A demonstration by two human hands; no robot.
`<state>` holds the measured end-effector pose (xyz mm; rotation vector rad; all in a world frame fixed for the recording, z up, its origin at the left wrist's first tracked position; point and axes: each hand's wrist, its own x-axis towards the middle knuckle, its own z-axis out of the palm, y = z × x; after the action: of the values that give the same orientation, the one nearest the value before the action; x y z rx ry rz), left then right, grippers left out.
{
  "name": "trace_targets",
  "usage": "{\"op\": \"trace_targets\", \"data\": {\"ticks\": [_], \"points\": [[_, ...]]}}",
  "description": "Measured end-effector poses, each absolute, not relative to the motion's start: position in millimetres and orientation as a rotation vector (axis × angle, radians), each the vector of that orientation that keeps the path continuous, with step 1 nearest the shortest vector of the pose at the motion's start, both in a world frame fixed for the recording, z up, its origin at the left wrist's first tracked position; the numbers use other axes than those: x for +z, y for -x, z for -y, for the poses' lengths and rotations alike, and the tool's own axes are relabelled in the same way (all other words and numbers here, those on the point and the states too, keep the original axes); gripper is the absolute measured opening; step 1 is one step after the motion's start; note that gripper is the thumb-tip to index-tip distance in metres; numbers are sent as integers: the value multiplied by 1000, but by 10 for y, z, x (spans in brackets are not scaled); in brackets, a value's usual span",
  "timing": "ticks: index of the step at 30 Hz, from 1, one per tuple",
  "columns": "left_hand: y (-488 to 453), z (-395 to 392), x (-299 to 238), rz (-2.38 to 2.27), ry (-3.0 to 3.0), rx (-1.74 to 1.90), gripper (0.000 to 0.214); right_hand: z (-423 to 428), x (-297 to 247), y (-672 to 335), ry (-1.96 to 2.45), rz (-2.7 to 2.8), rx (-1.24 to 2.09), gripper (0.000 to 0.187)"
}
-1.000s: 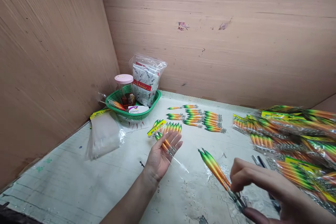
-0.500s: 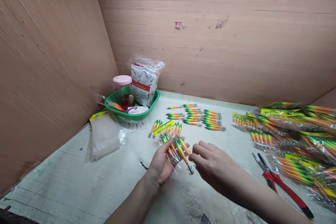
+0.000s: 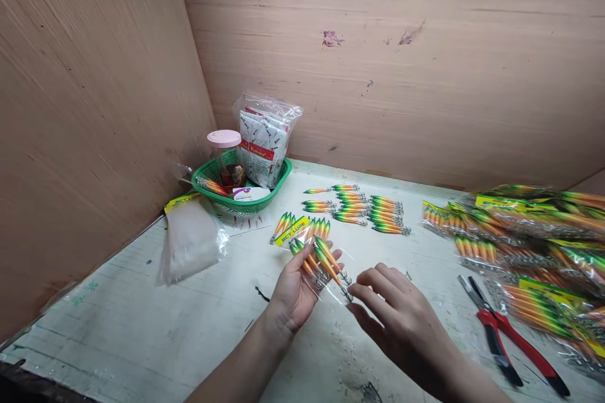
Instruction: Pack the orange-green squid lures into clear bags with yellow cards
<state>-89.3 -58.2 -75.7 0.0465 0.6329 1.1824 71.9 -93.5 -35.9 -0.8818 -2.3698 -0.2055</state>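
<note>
My left hand (image 3: pixel 297 293) is closed around a clear plastic bag with a yellow "BCT LURE" header (image 3: pixel 293 232). Several green-and-orange fishing lures (image 3: pixel 327 259) lie in or on that bag over my fingers, their hooks pointing toward my right hand; I cannot tell which are fully inside. My right hand (image 3: pixel 394 308) is just right of the hooks, thumb and fingers apart, fingertips close to the nearest hook. Behind the bag, more lures (image 3: pixel 282 225) lie on the table, partly covered by the header.
Loose lures (image 3: pixel 352 204) lie in rows farther back. Packed lure bags (image 3: pixel 534 258) pile up at right, beside red-handled pliers (image 3: pixel 501 321). At left are empty header bags (image 3: pixel 193 239) and a green basket (image 3: pixel 253 206) holding a pink-lidded jar (image 3: pixel 224 138) and a bag of packets (image 3: pixel 265 145).
My right hand has drawn slightly right and down from the lures, its fingers spreading. The front lure now sits closer against the others over my left hand. The view has shifted a little.
</note>
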Motion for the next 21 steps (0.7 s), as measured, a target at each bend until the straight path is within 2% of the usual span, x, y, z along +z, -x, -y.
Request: {"op": "trace_targets", "data": {"ticks": [4,12,21], "points": [[863,616,-755,-632,-55,1145,23,919,-408,-686,918,2305,-225,15],[818,636,-773,-643,-59,1103,25,934,-513,-633,854,2244,-76,11],[825,651,-777,-635,-139,1083,23,911,-578,-654,959,2156,-223,12]]}}
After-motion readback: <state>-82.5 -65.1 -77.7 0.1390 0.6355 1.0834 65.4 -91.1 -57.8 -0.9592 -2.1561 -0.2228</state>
